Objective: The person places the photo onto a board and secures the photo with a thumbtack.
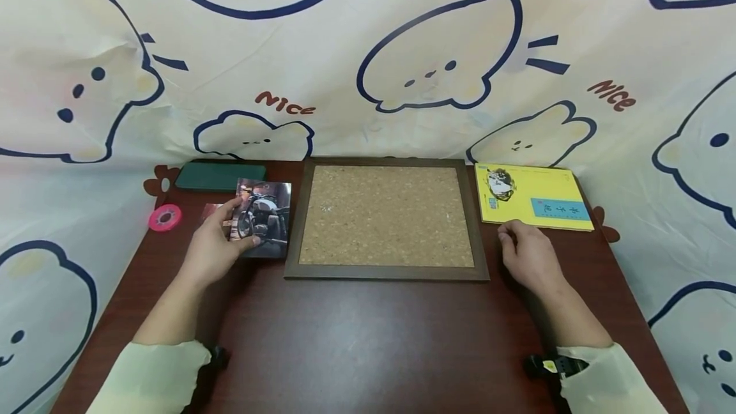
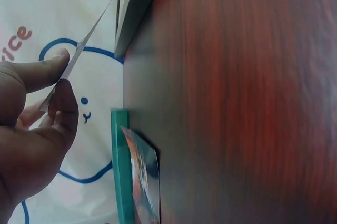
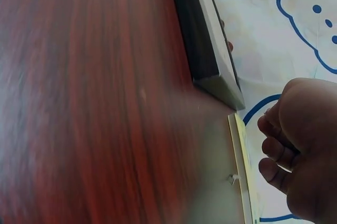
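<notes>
My left hand pinches a photo print of a motorcycle between thumb and fingers. The left wrist view shows the held print nearly edge-on, tilted and raised off the table. Another photo print lies beneath it by the green case, mostly hidden by the hand in the head view. My right hand hangs with loosely curled fingers at the front edge of a yellow book. A small shiny piece shows near that book in the right wrist view.
A brown-framed cork board lies mid-table between the hands. To the left is a round pink disc. The dark wooden table meets a white cartoon-printed cloth at its back and sides.
</notes>
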